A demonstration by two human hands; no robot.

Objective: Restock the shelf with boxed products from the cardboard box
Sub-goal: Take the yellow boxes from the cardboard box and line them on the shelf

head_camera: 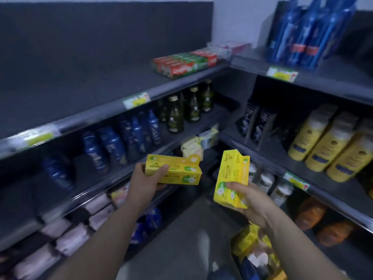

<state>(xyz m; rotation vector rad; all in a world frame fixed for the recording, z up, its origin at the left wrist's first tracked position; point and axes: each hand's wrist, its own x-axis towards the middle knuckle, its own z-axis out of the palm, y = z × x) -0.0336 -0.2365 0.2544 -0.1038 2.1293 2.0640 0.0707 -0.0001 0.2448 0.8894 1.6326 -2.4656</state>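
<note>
Fingers of left hand grip yellow boxes (label possibly "pipida"), while right hand grips more yellow boxes.

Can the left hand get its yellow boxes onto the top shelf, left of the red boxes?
Probably yes. The left hand grips its yellow boxes in open air, and the top shelf left of the red boxes looks bare.

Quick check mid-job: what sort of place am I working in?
Most likely a small retail shop, toiletries section: dark corner shelving with price tags on the shelf edges, stacked toothpaste cartons, and rows of identical blue bottles. The left hand and right hand grip yellow boxes.
</note>
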